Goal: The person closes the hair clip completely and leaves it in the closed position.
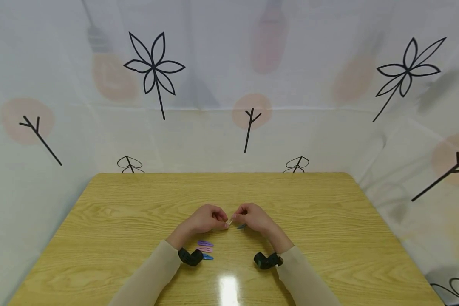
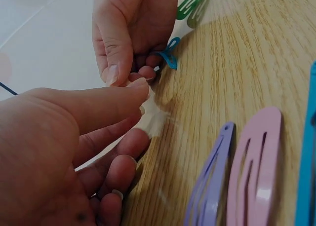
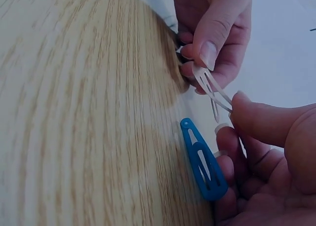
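Both hands, left (image 1: 206, 219) and right (image 1: 254, 216), pinched 1 white clip (image 3: 211, 90) between them. A blue clip (image 3: 203, 159) lay on the surface (image 1: 329, 238) at 6 o'clock of the right hand.

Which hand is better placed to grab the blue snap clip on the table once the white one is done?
Right, probably. The blue metal snap hair clip lies on the wooden table right beside the right hand. The left hand sits farther off; both pinch the white snap hair clip.

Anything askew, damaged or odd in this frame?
Nothing stands out. Both hands, left hand and right hand, pinch a white snap hair clip; the other clips lie flat on the wooden table.
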Demonstrator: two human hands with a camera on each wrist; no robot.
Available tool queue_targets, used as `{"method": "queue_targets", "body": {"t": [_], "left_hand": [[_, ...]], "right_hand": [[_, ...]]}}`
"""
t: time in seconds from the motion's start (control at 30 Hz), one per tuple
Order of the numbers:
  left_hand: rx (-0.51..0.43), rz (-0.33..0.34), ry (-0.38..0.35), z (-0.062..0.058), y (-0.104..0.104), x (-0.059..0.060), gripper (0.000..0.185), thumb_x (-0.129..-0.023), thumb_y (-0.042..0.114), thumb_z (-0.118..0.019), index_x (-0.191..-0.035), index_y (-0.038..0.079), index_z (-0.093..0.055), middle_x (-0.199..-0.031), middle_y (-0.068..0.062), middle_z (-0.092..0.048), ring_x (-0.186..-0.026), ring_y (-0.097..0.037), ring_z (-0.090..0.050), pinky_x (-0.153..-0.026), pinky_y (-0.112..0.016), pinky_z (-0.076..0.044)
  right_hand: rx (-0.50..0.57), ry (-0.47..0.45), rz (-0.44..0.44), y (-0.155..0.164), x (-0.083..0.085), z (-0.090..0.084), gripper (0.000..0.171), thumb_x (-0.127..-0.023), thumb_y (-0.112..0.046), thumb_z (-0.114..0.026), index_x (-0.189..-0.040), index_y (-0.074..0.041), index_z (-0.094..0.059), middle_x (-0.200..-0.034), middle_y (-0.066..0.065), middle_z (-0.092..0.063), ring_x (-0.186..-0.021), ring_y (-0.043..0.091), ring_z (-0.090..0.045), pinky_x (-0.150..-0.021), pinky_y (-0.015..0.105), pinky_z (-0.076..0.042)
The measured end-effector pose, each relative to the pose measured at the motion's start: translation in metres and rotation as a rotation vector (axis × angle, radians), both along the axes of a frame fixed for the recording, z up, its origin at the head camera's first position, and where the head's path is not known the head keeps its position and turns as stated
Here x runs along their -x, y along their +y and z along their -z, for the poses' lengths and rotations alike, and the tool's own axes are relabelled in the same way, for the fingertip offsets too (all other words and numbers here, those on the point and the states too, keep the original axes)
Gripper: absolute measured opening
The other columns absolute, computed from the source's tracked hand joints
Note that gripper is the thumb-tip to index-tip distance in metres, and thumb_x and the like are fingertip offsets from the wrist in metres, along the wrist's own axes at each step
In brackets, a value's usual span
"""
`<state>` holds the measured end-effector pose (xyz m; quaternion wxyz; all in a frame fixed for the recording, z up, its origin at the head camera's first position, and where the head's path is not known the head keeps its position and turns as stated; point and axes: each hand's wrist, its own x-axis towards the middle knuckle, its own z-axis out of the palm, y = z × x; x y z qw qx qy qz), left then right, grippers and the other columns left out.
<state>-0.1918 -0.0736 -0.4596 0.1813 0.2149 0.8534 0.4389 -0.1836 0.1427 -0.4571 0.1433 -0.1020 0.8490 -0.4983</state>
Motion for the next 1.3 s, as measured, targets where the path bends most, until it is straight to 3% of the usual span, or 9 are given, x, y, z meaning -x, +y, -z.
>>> {"method": "queue_targets", "body": {"t": [0.37,0.53,0.73,1.0,1.3], "left_hand": [[-0.04,0.03,-0.036,0.0,-0.003,0.001,0.015,-0.092,0.021,-0.073,-0.102,0.01,-0.072,-0.087,0.002,-0.065,-0.076,-0.014,-0.056,-0.069,-0.031,-0.045],[-0.076,-0.032,-0.069,-0.001,-0.008,0.001,0.016,-0.096,0.023,-0.068,-0.107,0.012,-0.073,-0.095,0.002,-0.067,-0.081,-0.016,-0.057,-0.073,-0.033,-0.046],[-0.19,-0.155,-0.12,0.0,-0.014,0.003,0.019,-0.096,0.024,-0.068,-0.109,0.011,-0.074,-0.107,-0.001,-0.068,-0.088,-0.018,-0.058,-0.077,-0.033,-0.047],[-0.247,-0.216,-0.017,0.006,-0.013,-0.004,0.017,-0.096,0.021,-0.069,-0.106,0.01,-0.076,-0.103,-0.001,-0.071,-0.091,-0.016,-0.062,-0.079,-0.034,-0.05],[-0.286,-0.238,0.04,0.001,-0.017,-0.014,0.014,-0.094,0.018,-0.072,-0.105,0.01,-0.076,-0.098,-0.001,-0.071,-0.082,-0.018,-0.06,-0.072,-0.032,-0.049]], "right_hand": [[0.087,-0.024,-0.001,0.002,0.001,0.002,0.014,-0.093,-0.019,-0.072,-0.092,-0.005,-0.07,-0.09,0.005,-0.064,-0.081,0.018,-0.051,-0.072,0.032,-0.04],[0.087,-0.029,-0.006,0.002,0.001,0.001,0.014,-0.093,-0.018,-0.073,-0.095,-0.004,-0.073,-0.093,0.005,-0.066,-0.082,0.019,-0.052,-0.072,0.033,-0.042],[0.062,-0.01,-0.007,0.0,0.002,-0.003,0.014,-0.093,-0.016,-0.071,-0.1,-0.004,-0.074,-0.094,0.003,-0.066,-0.083,0.018,-0.055,-0.074,0.033,-0.045],[0.029,0.04,0.018,-0.006,-0.001,-0.004,0.013,-0.095,-0.016,-0.07,-0.1,-0.005,-0.075,-0.093,0.002,-0.068,-0.081,0.017,-0.057,-0.071,0.033,-0.047],[0.029,0.095,0.047,-0.013,-0.014,-0.013,0.013,-0.097,-0.016,-0.067,-0.1,-0.006,-0.074,-0.093,0.001,-0.068,-0.082,0.018,-0.057,-0.071,0.035,-0.047]]}}
